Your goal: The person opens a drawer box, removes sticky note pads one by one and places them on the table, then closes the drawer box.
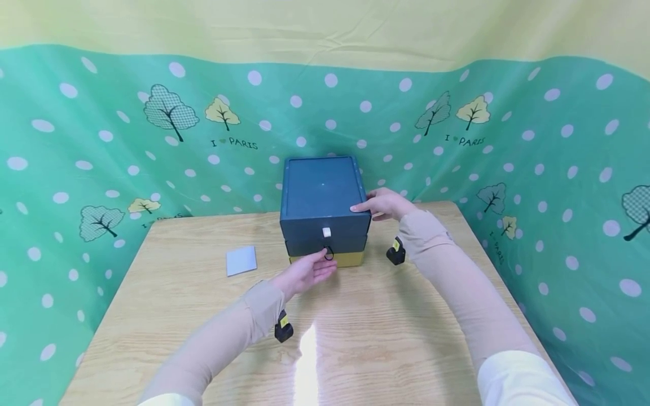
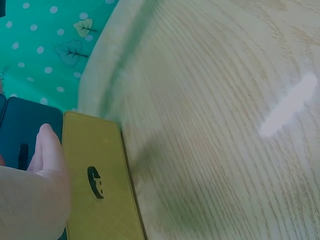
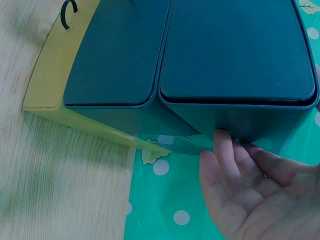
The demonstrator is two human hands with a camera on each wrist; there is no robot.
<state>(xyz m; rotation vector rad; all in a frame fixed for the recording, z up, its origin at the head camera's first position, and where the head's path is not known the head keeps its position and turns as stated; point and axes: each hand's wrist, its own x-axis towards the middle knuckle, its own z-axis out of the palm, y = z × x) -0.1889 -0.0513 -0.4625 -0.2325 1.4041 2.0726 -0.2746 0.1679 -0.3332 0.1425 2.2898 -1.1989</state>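
A small chest of stacked drawers (image 1: 325,186) stands at the back of the table, two dark blue tiers over a yellow one. The top drawer front carries a white knob (image 1: 326,232); a black ring pull (image 1: 329,254) shows on the front below. My left hand (image 1: 304,273) is at this ring with fingers extended, the thumb near the ring. In the left wrist view it covers part of the blue front. The right hand (image 1: 388,204) steadies the chest's top right side, one digit on the top edge, other fingertips (image 3: 223,137) against the side wall.
A pale blue square pad (image 1: 241,261) lies on the wooden table (image 1: 203,316) left of the chest. Green dotted cloth (image 1: 152,163) hangs behind and along both sides. The yellow drawer (image 2: 100,150) has its own black ring pull (image 2: 94,182).
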